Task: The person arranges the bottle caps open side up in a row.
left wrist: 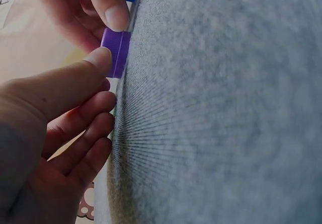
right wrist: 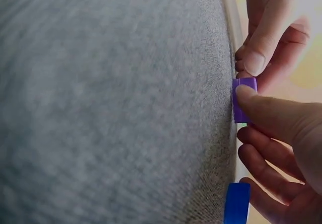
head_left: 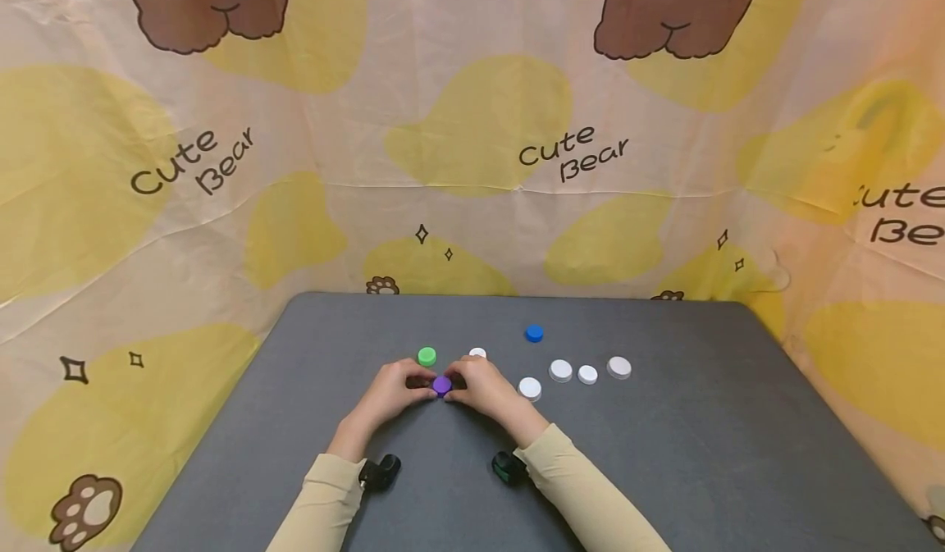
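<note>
A purple bottle cap (head_left: 441, 385) with finely ridged sides stands on the grey table between the two hands. From its left side, my left hand (head_left: 393, 391) pinches it, the thumb (left wrist: 99, 60) pressed to the ridged side. My right hand (head_left: 483, 385) grips the opposite side, and its thumb (right wrist: 245, 92) lies against the cap in the right wrist view. Both hands' remaining fingers are loosely bent. Just beyond the left fingers sits a green cap (head_left: 426, 356). Behind the right hand, a white cap (head_left: 477, 353) is partly hidden.
Right of the right hand lie several white caps (head_left: 560, 370), spread in a loose row. Farther back is a blue cap (head_left: 535, 334). The grey table (head_left: 687, 453) ends at a printed cloth backdrop (head_left: 472, 125) behind and at the sides.
</note>
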A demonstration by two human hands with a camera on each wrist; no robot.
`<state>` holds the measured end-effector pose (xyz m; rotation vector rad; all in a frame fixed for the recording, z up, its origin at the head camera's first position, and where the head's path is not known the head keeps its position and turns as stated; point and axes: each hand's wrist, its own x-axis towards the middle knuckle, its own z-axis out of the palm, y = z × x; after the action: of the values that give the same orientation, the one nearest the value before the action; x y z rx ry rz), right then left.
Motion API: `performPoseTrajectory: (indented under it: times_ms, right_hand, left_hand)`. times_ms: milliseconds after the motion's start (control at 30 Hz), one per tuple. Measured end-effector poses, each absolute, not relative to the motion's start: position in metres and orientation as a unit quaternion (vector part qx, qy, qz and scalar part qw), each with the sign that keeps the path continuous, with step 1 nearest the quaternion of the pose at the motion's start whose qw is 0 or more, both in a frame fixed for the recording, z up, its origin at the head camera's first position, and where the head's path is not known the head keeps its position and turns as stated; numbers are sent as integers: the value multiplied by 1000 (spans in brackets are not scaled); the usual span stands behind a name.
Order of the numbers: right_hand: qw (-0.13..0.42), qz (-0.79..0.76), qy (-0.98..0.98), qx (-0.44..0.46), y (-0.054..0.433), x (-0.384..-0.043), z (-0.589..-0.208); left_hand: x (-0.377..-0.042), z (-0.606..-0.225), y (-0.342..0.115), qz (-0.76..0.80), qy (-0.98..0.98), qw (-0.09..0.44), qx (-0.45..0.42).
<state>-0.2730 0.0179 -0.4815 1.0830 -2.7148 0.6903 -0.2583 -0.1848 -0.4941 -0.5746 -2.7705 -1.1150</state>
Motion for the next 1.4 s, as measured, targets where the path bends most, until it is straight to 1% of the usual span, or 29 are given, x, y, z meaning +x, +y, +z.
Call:
performPoseTrajectory:
  times_ms: [633, 933, 1200, 1400]
  right_hand:
    - [65, 233, -903, 356, 15, -271, -483]
    - [70, 266, -897, 347, 15, -264, -476]
    - [48, 316, -891, 323, 17, -257, -472]
    - [39, 350, -880, 317, 19, -254, -476]
  left_hand:
    - [-255, -500, -182, -373, -909, 56, -176]
    - [-247, -490, -183, -394, -903, 57, -163]
    - [-238, -480, -184, -401, -902, 51, -154]
    - [-234, -479, -186, -407, -896, 56, -166]
